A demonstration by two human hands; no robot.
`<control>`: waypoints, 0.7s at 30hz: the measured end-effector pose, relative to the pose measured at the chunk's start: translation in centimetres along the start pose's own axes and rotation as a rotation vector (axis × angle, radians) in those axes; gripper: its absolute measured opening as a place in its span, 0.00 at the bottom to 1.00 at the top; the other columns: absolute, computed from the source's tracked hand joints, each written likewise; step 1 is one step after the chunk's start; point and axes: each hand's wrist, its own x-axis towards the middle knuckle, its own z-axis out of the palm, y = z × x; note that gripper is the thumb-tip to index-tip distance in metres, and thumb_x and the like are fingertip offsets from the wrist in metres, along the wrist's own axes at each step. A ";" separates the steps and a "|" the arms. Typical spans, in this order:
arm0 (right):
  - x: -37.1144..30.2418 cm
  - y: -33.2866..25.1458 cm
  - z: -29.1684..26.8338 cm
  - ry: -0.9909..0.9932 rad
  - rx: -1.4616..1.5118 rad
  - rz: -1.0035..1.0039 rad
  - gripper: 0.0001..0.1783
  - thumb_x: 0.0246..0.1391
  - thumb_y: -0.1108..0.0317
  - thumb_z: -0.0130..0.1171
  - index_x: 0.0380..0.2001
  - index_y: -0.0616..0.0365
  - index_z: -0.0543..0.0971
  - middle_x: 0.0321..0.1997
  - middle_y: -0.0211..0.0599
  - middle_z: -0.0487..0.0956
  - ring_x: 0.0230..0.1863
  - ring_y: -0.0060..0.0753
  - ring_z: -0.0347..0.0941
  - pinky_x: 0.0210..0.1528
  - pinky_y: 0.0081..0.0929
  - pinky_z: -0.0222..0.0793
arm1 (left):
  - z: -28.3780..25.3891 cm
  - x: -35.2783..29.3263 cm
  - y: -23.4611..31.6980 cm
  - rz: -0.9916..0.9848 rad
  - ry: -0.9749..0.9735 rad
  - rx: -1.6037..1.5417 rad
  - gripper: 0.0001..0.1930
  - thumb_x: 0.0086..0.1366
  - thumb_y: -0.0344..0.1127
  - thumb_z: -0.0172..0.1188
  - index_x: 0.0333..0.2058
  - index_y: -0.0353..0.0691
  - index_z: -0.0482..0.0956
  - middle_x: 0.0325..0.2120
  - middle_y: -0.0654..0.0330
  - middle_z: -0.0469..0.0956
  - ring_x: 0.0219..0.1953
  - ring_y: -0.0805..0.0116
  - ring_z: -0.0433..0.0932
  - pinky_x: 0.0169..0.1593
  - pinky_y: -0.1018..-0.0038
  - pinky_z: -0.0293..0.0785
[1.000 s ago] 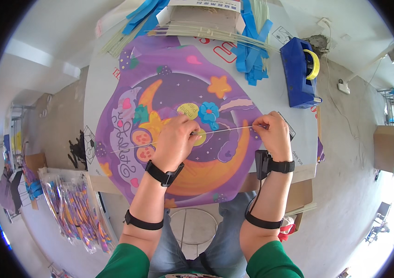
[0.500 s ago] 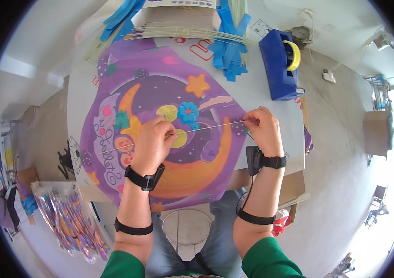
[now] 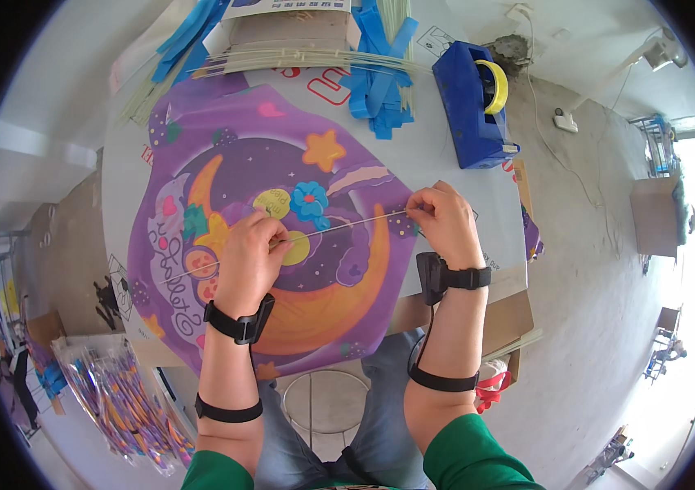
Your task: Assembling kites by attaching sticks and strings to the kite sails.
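Observation:
A thin pale rod [image 3: 339, 226] runs slantwise over a purple printed sheet [image 3: 192, 98] showing an orange moon, stars and flowers. My left hand [image 3: 251, 255] pinches the rod near its middle, thumb and fingertips together. One end of the rod passes out beyond that hand, down to the left over the sheet. At the rod's right end, my right hand [image 3: 448, 220] grips it between thumb and fingers, close to the sheet's right edge. Whether the rod touches the sheet I cannot tell.
A blue tape dispenser [image 3: 466, 106] with a yellow roll stands at the far right of the table. Blue strips [image 3: 380, 73] and a bundle of pale rods [image 3: 307, 59] lie at the back by a cardboard box [image 3: 290, 31]. Plastic-wrapped colourful pieces [image 3: 123, 400] are at lower left.
The whole view has shifted slightly, so the table and sheet appear farther left. Both hands keep their grip on the rod, with little other movement.

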 end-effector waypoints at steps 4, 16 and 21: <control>-0.1 0.5 -0.2 0.044 -0.012 -0.016 0.05 0.39 0.74 0.64 0.24 0.53 0.80 0.26 0.36 0.72 0.29 0.40 0.71 0.32 0.32 0.67 | 0.0 0.0 0.2 -0.006 -0.002 0.021 0.09 0.44 0.22 0.65 0.22 0.35 0.72 0.23 0.56 0.72 0.29 0.56 0.74 0.33 0.65 0.69; -0.1 1.8 -0.9 0.125 0.068 0.073 0.07 0.40 0.80 0.63 0.27 0.62 0.78 0.26 0.33 0.74 0.26 0.25 0.71 0.30 0.22 0.67 | -0.2 0.0 0.3 -0.003 -0.012 -0.001 0.09 0.44 0.22 0.65 0.23 0.34 0.73 0.23 0.56 0.72 0.29 0.57 0.74 0.33 0.66 0.69; -0.1 1.6 -0.7 0.122 0.063 0.056 0.06 0.40 0.79 0.63 0.26 0.62 0.78 0.26 0.34 0.74 0.26 0.27 0.71 0.31 0.22 0.67 | -0.2 -0.1 0.2 -0.008 -0.015 0.009 0.09 0.44 0.22 0.65 0.23 0.34 0.73 0.23 0.56 0.72 0.29 0.57 0.74 0.33 0.66 0.69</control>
